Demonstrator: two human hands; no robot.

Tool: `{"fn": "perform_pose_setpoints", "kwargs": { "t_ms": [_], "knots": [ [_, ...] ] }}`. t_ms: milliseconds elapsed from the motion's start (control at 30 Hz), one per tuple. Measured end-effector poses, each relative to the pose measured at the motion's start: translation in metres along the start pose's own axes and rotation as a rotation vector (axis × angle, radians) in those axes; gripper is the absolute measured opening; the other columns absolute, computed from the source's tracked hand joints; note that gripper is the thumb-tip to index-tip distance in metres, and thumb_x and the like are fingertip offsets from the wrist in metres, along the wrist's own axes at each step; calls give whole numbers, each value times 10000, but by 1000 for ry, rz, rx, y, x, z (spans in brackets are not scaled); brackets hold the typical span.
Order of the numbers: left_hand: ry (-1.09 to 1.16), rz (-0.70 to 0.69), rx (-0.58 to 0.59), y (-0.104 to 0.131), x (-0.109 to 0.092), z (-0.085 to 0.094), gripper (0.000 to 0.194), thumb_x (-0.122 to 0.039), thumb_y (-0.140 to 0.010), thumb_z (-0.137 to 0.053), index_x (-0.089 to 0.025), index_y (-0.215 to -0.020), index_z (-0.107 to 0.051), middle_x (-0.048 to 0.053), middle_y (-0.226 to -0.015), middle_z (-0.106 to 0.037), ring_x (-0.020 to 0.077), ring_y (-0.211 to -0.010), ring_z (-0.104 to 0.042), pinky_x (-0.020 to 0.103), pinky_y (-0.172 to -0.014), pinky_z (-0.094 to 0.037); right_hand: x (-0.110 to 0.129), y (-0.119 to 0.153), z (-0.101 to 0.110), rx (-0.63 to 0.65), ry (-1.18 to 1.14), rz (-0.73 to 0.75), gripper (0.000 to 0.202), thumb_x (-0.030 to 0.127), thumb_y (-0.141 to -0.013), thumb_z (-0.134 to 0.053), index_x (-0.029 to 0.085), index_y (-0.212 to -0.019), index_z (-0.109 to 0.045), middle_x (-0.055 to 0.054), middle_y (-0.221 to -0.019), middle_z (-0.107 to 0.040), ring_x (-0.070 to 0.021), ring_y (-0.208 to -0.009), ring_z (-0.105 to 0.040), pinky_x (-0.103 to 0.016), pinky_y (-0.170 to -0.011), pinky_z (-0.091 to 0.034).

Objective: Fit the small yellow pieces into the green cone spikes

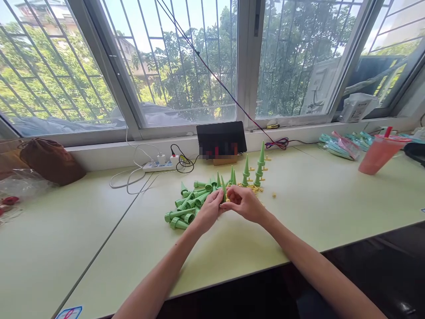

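Note:
My left hand point(210, 206) is closed round a green cone point(224, 188) whose tip points up. My right hand point(244, 203) meets it from the right, thumb and fingers pinched on a small yellow piece point(227, 200) at the cone's side. Left of and behind my left hand lies a heap of green cones point(192, 201), most on their sides. Beyond my right hand, small yellow pieces point(255, 188) are scattered, partly hidden by it. Behind them rise upright stacks of green cones point(259, 170) with yellow pieces sticking out sideways.
A dark tablet point(222, 137) leans by the window sill. To its left are a white power strip point(162, 165) and cables. A brown bag point(51, 161) sits far left. A red cup point(381, 153) and plastic packets point(340, 146) stand at the right.

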State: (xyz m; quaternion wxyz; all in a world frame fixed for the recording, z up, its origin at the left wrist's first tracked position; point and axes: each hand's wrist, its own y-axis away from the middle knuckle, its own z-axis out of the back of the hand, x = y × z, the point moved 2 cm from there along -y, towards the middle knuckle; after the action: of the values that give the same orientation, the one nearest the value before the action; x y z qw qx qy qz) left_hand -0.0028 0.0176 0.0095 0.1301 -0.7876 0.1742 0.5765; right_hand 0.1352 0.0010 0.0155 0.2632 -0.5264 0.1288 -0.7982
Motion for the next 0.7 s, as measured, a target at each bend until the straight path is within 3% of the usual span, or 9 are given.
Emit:
{"fn": "perform_pose_setpoints", "kwargs": {
  "t_ms": [700],
  "knots": [
    [2,1,5,0,2,3,416,-535,-701,-709,-145,-754,-572,-55,-656,-403,62,-593,-363,214,-664,-465,0,0,-1,32,-22,14,326,462,-796,-657,204,-747,-466,45,-641,-458,-99,-567,-392,-231,-522,-341]
  ]
}}
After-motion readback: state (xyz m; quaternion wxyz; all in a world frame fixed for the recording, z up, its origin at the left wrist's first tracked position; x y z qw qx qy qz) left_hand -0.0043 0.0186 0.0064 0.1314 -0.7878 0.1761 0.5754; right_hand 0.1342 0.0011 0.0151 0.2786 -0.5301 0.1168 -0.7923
